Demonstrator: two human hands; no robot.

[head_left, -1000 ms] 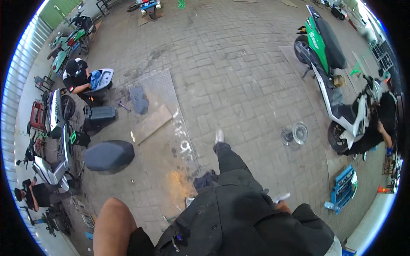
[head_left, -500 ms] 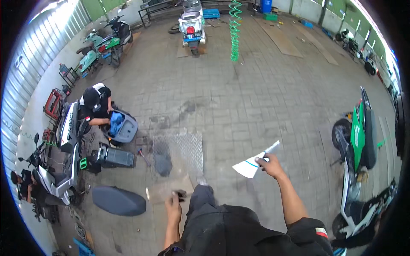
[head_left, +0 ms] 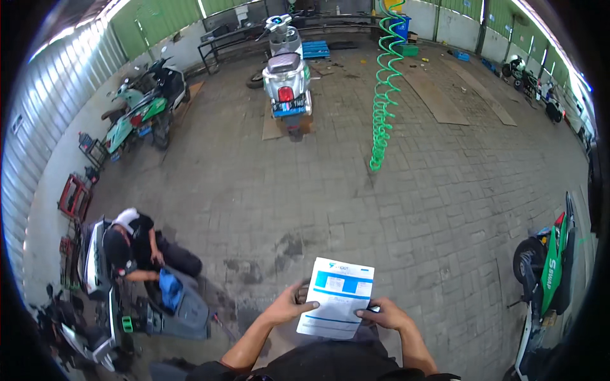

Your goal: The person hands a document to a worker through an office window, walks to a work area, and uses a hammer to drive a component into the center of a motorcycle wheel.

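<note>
A white paper form (head_left: 335, 295) with blue bands is held up in front of me, its printed side facing me. My left hand (head_left: 287, 307) grips its left edge, thumb on the front and fingers mostly hidden behind. On the lower right edge, my right hand (head_left: 385, 314) pinches the sheet with the thumb on top. Beside that thumb shows a small dark thing, too small to name.
At the left, a co-worker (head_left: 135, 244) bends over a grey scooter part (head_left: 188, 311) with a blue cloth (head_left: 170, 289) in it. A green and black scooter (head_left: 551, 270) stands at the right. Ahead are a silver scooter (head_left: 286, 79) and a hanging green coiled hose (head_left: 381, 120).
The form has come from the right, where my right hand alone held it aslant, to the front. My left hand has risen and taken its left edge. The view has tilted up.
</note>
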